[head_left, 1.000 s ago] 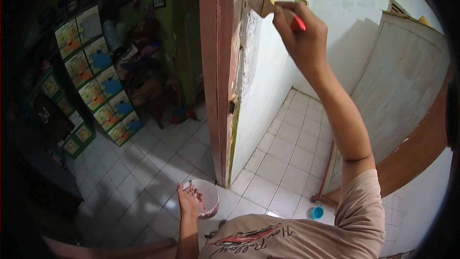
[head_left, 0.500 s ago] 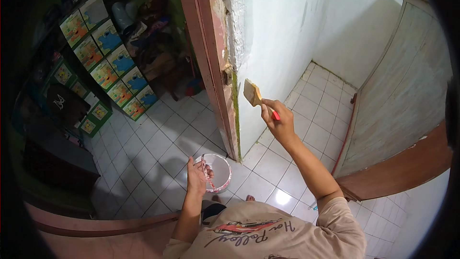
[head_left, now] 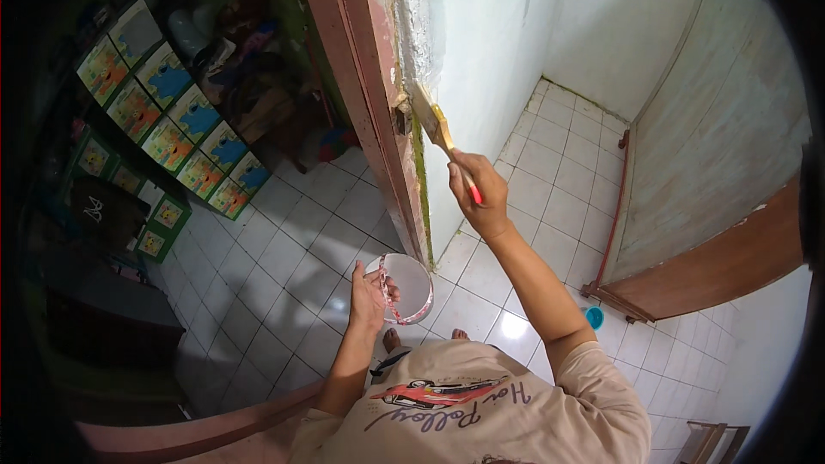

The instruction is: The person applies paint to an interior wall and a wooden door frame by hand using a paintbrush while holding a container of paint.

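Observation:
My right hand (head_left: 481, 189) is closed round a paintbrush (head_left: 434, 125) with a wooden handle and a red end. The bristles touch the wall edge beside the door frame, at the border of rough white plaster (head_left: 412, 26) and a green strip (head_left: 420, 172) lower down. My left hand (head_left: 371, 296) grips the paint-smeared handle of a white bucket (head_left: 416, 288), which hangs low near the foot of the frame. Red and pink smears mark the bucket's rim; what is inside cannot be made out clearly.
The pink door frame (head_left: 344, 51) stands left of the wall. A drawer cabinet (head_left: 172, 103) with cartoon pictures is in the dark room beyond. On the right stands a large wooden panel (head_left: 705, 146). A small turquoise container (head_left: 594, 317) sits on the tiled floor (head_left: 481, 292).
My right hand has moved up and left, bringing the brush onto the wall edge. The bucket in my left hand has shifted slightly right and up, and the view has turned a little.

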Motion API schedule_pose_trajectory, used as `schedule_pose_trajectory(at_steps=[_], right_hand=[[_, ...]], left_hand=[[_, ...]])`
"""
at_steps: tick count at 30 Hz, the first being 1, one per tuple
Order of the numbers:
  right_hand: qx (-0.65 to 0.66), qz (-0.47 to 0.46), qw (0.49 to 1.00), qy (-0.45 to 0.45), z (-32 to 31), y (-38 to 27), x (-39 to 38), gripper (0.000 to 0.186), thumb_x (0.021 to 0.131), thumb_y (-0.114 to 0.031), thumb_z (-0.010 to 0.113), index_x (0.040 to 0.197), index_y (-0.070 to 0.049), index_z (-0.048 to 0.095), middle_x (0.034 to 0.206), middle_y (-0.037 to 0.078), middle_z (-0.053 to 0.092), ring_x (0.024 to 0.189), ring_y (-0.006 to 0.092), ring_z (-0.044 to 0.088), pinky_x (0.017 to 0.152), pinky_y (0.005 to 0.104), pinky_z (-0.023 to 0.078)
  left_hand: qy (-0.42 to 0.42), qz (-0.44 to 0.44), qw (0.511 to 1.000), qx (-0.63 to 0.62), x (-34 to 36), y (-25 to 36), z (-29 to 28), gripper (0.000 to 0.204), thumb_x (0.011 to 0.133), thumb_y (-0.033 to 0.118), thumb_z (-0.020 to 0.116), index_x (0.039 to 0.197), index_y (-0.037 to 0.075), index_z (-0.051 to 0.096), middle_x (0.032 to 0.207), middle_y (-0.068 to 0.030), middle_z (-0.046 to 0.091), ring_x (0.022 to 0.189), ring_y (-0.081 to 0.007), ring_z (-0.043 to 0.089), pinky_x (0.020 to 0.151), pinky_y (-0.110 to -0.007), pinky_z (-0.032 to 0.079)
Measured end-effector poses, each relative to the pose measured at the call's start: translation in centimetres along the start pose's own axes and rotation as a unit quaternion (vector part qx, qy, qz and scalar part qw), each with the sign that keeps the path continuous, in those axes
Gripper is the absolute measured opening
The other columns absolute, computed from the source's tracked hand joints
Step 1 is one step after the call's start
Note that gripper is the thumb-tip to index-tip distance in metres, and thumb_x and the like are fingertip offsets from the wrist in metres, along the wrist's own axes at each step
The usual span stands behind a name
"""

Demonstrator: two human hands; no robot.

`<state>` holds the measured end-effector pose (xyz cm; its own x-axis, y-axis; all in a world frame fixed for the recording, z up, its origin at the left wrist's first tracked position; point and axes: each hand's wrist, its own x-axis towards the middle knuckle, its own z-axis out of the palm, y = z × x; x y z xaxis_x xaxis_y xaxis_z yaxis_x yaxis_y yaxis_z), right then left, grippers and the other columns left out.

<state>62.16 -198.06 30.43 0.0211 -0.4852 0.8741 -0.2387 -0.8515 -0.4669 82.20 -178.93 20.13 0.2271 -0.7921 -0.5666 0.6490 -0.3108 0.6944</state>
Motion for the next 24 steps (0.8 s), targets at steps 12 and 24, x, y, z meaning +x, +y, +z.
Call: schedule_pose_trajectory(at_steps=[12, 24], right_hand=[[-0.131, 0.044, 0.983, -0.119, 1.8, 1.5, -9.4, 0.033, 0.081, -0.006, 0.072, 0.112, -0.006, 0.060, 0.086, 0.011, 0.064, 0.067, 0.0270, 0.064, 0.055, 0.0356, 0.053], [-0.129, -0.013, 0.990, -0.056, 2.9, -1.5, -4.4, 0.040, 0.075, 0.003, 0.073, 0.112, -0.003, 0.058, 0.087, 0.012, 0.064, 0.068, 0.0268, 0.063, 0.056, 0.0353, 0.051]], left_hand=[[-0.039, -0.018, 0.999, 0.018, 2.7, 3.3, -2.3, 0.065, 0.095, 0.063, 0.033, 0.095, 0.003, 0.055, 0.075, -0.0100, 0.058, 0.064, -0.0258, 0.058, 0.062, -0.039, 0.048], [-0.042, -0.031, 0.998, 0.019, 3.9, 4.9, -3.1, 0.065, 0.095, 0.064, 0.033, 0.098, 0.002, 0.055, 0.077, -0.0092, 0.058, 0.064, -0.0248, 0.057, 0.062, -0.038, 0.048]])
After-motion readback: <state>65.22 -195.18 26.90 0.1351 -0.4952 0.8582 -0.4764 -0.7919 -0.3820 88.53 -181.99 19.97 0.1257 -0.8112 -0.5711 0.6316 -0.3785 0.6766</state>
